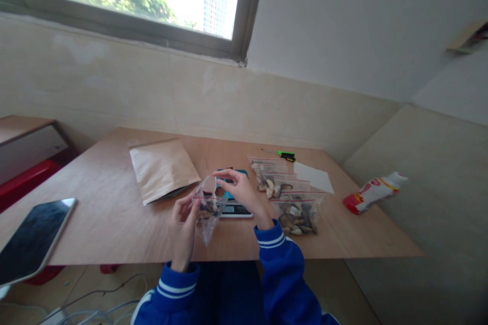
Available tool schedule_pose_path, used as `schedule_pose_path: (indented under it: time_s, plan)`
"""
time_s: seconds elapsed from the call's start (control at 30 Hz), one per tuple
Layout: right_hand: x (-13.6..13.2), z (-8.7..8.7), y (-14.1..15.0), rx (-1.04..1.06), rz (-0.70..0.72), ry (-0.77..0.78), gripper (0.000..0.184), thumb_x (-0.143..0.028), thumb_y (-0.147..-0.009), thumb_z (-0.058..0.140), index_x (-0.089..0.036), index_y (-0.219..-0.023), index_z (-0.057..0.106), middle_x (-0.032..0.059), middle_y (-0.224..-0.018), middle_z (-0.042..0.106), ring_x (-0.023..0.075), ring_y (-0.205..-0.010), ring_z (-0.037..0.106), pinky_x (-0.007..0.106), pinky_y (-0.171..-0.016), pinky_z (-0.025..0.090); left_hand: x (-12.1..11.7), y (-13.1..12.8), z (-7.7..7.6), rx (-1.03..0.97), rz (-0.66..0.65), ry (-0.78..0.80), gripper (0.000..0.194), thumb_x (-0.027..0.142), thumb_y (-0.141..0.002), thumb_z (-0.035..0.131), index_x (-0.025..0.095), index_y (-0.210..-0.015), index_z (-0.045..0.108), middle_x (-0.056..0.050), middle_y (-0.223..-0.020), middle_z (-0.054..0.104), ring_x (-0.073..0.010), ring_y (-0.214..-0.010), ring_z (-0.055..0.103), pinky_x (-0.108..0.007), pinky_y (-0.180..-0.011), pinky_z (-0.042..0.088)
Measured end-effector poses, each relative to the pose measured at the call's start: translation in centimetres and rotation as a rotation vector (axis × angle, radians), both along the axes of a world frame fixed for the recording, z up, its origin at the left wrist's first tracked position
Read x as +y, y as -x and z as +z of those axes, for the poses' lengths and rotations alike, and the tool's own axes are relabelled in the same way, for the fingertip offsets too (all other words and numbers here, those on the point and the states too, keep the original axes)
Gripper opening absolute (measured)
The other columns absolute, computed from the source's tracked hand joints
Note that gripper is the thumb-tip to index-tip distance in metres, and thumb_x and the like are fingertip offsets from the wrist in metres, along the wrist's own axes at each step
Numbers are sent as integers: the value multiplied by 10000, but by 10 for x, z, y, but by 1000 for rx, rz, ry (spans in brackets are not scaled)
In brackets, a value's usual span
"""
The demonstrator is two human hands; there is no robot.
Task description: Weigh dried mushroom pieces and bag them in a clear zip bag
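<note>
My left hand [184, 218] grips a clear zip bag [208, 218] by its side, above the table's front part. Dark and pale brown pieces, like dried sliced mushrooms, lie inside it. At the bag's upper edge, my right hand [238, 188] has thumb and forefinger close together; what they pinch, perhaps the edge or something small and pale, is unclear. Behind and beneath the hands stands a white digital scale [236, 210] with a blue object [238, 173] on it, partly hidden. To the right lie several filled zip bags [299, 216], the nearest with a small white packet inside.
A brown paper pouch [163, 170] lies at left, its mouth facing the scale. Farther left, a tablet [36, 238] rests at the table edge. A green-black screwdriver [284, 155], white paper [314, 176] and a red-white bottle [375, 193] are on the right.
</note>
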State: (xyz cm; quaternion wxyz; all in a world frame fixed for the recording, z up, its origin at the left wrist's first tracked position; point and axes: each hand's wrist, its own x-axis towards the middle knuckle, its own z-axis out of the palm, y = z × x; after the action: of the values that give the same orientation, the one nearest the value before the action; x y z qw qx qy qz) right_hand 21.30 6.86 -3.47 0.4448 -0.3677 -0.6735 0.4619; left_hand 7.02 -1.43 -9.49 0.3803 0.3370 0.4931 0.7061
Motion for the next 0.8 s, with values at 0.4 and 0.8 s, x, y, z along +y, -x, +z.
schedule_pose_path:
  time_s: [0.4, 0.8]
  plan:
    - [33, -61, 5, -741, -343, -329, 185, -148, -867, 533, -185, -953, 692, 124, -1010, 611, 256, -1021, 531, 402, -930, 430, 0, 6, 7, -7, 77, 4, 387, 452, -711, 722, 157, -944, 631, -92, -1010, 718, -213, -936, 680, -307, -781, 553]
    - [37, -71, -8, -669, -351, -326, 147, -55, -807, 574, -176, -851, 645, 86, -932, 613, 233, -948, 552, 374, -881, 448, 0, 15, 9, -92, 145, -50, 323, 402, -754, 702, 168, -968, 642, -74, -993, 729, -210, -946, 680, -292, -768, 550]
